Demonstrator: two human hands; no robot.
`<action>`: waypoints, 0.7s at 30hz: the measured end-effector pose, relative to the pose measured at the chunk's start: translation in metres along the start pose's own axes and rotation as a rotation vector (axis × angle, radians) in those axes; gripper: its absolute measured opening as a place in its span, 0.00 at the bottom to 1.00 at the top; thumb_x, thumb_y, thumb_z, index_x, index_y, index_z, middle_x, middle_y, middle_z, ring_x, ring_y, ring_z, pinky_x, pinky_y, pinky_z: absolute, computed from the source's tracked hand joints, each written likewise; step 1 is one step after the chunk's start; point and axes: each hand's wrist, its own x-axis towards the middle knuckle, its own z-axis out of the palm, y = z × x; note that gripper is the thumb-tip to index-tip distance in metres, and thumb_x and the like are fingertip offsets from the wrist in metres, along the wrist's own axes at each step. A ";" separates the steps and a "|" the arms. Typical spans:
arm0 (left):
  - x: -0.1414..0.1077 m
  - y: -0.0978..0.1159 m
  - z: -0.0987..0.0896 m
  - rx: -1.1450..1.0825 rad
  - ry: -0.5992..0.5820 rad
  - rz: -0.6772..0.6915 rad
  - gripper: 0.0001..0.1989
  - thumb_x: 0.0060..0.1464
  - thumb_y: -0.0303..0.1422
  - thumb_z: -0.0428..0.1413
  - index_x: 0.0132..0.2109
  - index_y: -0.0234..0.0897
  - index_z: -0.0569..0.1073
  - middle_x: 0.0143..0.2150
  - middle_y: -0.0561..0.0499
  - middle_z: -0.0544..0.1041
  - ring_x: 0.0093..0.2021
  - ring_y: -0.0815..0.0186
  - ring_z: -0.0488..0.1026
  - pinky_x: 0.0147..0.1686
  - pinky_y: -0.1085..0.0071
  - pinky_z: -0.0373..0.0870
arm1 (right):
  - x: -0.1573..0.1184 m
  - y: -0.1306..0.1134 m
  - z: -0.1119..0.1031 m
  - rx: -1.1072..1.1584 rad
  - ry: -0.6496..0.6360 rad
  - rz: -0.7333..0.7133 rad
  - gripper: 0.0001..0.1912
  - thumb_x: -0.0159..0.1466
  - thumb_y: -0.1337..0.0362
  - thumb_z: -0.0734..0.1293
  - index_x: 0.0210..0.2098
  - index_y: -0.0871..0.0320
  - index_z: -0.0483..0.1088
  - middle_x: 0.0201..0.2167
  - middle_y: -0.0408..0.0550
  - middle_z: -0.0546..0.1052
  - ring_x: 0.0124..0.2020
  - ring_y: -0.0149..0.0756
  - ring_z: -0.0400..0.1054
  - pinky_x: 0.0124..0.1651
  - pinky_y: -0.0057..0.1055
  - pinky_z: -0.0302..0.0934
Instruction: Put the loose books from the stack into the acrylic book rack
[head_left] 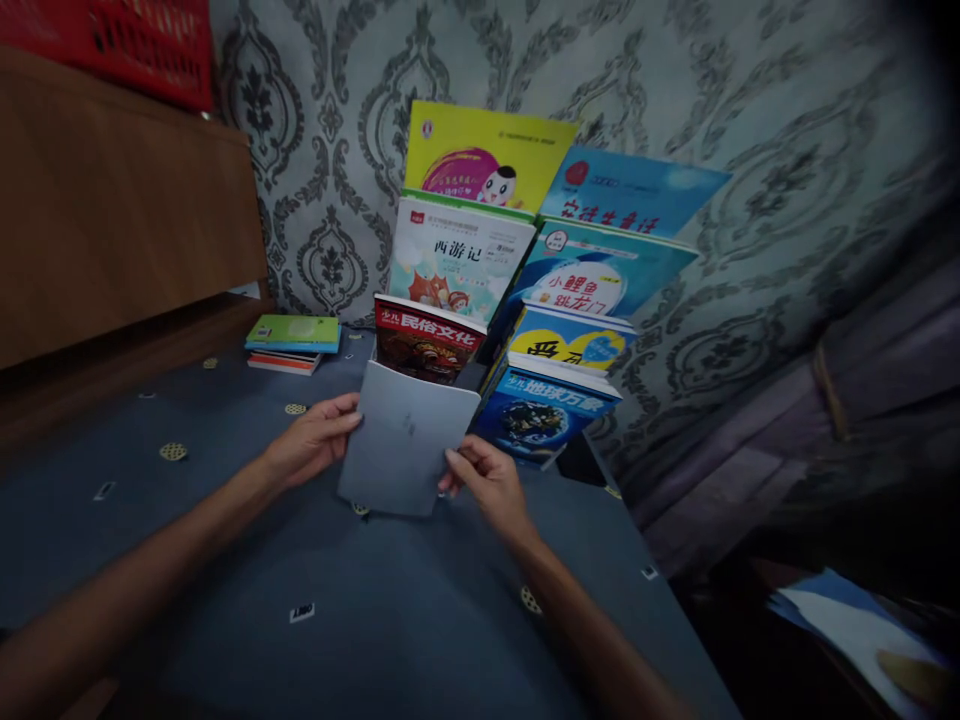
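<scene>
A thin grey notebook (pixel 405 440) stands nearly upright at the front of the left column of books. My left hand (pixel 319 437) pinches its left edge, and my right hand (pixel 487 480) pinches the lower right edge. Just behind it is a dark red book (pixel 429 340), partly covered by the notebook. Further back in that column rise a white book (pixel 461 255) and a yellow book (pixel 487 150). To the right, a second column holds a dark blue book with a globe (pixel 536 415), a yellow and blue book (pixel 574 340), a teal book (pixel 607 265) and a blue book (pixel 637 190).
A small pile of books (pixel 294 335) lies at the back left of the blue-grey tabletop (pixel 247 560). Wooden furniture (pixel 127 200) with a red basket (pixel 150 45) stands at left. Patterned wallpaper (pixel 322 150) rises behind, with a purple curtain (pixel 765 430) and papers (pixel 855 630) at right.
</scene>
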 end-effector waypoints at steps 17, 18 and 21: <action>0.023 -0.007 0.010 0.122 0.235 0.246 0.06 0.35 0.28 0.54 0.27 0.37 0.72 0.24 0.54 0.73 0.29 0.65 0.70 0.31 0.71 0.67 | 0.001 -0.001 0.016 -0.445 0.121 -0.329 0.10 0.70 0.58 0.59 0.36 0.54 0.66 0.27 0.41 0.72 0.28 0.33 0.71 0.32 0.28 0.61; 0.025 -0.004 0.012 0.126 0.251 0.271 0.06 0.34 0.28 0.53 0.26 0.37 0.71 0.23 0.55 0.73 0.28 0.67 0.68 0.30 0.72 0.66 | 0.004 -0.003 0.016 -0.475 0.133 -0.353 0.09 0.70 0.59 0.59 0.36 0.54 0.66 0.27 0.41 0.72 0.29 0.34 0.70 0.33 0.28 0.61; 0.032 0.006 0.017 0.167 0.245 0.337 0.05 0.32 0.28 0.53 0.24 0.38 0.71 0.22 0.56 0.69 0.26 0.68 0.64 0.28 0.72 0.64 | 0.013 -0.008 0.016 -0.523 0.158 -0.411 0.09 0.71 0.59 0.58 0.35 0.54 0.64 0.27 0.41 0.71 0.30 0.34 0.68 0.35 0.30 0.60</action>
